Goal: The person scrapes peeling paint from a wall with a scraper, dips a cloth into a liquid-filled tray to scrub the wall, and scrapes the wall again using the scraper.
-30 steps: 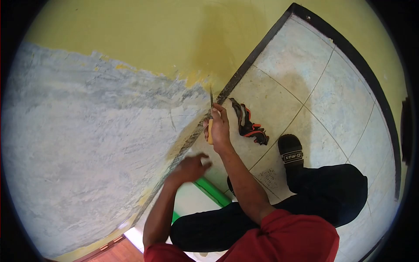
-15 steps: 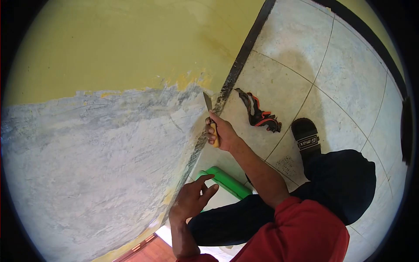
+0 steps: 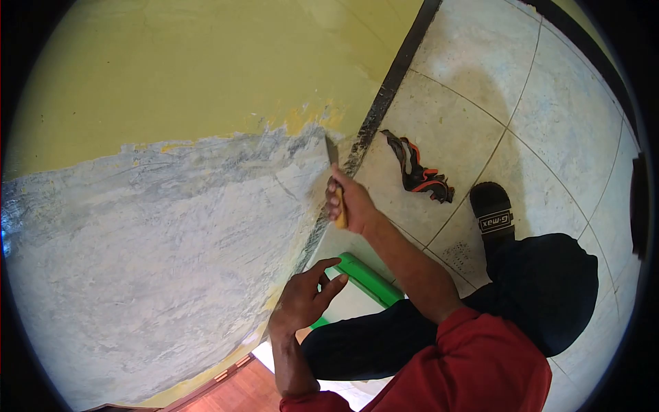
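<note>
My right hand point(image 3: 352, 204) is closed around the yellowish handle of a putty knife point(image 3: 332, 152). The blade points up the view, against or just over the grey bare patch point(image 3: 171, 268) of the wall, near the ragged edge of the yellow-green paint point(image 3: 213, 69). A dark baseboard strip point(image 3: 386, 96) runs close beside the blade. Lower down, my left hand point(image 3: 301, 302) holds nothing, its thumb and forefinger apart and the other fingers bent. Its forefinger overlaps a green-rimmed object point(image 3: 371, 280) in view; whether they touch I cannot tell.
On the tiled floor point(image 3: 467, 103) lies a crumpled black and orange strap-like thing point(image 3: 417, 168). My foot in a black slide sandal point(image 3: 491, 209) stands beside it. My dark-clothed knees point(image 3: 549, 295) are close below my arms. A reddish-brown surface point(image 3: 233, 388) shows at the bottom.
The view has shifted a little, so floor things sit slightly further right. The putty knife stays at nearly the same part of the wall. My left hand keeps almost the same pose.
</note>
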`<state>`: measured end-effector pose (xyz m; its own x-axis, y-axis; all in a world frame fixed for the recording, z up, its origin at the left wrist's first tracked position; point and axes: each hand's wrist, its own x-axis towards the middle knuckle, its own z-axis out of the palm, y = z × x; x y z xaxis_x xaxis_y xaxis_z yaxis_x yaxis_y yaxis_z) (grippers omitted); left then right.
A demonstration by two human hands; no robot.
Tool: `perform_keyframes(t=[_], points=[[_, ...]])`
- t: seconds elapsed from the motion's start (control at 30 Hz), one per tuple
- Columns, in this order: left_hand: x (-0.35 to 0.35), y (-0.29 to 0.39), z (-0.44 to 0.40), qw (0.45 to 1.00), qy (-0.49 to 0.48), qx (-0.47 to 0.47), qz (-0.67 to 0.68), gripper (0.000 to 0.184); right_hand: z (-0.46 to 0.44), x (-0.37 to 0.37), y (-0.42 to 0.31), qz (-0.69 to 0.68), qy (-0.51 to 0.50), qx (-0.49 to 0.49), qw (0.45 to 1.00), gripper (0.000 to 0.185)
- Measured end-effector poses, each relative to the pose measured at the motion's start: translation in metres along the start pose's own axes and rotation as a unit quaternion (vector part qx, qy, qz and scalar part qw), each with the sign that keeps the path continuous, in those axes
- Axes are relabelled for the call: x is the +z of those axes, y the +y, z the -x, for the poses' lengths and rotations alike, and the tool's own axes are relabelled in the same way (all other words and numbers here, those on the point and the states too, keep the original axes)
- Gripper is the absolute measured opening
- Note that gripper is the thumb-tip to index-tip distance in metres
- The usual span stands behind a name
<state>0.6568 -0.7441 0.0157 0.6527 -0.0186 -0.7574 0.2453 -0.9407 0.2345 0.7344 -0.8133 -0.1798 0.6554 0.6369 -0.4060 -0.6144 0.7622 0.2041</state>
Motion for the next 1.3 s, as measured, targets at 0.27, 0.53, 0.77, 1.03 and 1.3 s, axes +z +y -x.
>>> perform_keyframes(t=[0.27, 0.53, 0.77, 1.03, 1.3], points=[[-0.002, 0.011, -0.01, 0.999, -0.023, -0.008, -0.021, 0.041, 0.008, 0.014, -0.004, -0.037, -0.018, 0.013, 0.999, 0.042], [-0.006, 0.014, -0.012, 1.0, -0.012, -0.004, -0.013, 0.043, 0.01, 0.022, -0.006, -0.043, -0.006, 0.015, 0.999, 0.044], [-0.009, 0.012, -0.014, 1.0, -0.001, -0.013, -0.007, 0.043, 0.01, 0.02, -0.022, -0.011, 0.042, -0.022, 0.999, 0.044], [-0.005, 0.01, -0.013, 1.0, 0.016, -0.008, -0.01, 0.051, 0.016, 0.02, 0.003, -0.04, 0.05, 0.024, 0.998, 0.044], [-0.006, 0.018, -0.006, 1.0, 0.009, -0.025, -0.011, 0.049, 0.018, 0.023, -0.02, 0.008, 0.042, 0.05, 0.998, 0.044]])
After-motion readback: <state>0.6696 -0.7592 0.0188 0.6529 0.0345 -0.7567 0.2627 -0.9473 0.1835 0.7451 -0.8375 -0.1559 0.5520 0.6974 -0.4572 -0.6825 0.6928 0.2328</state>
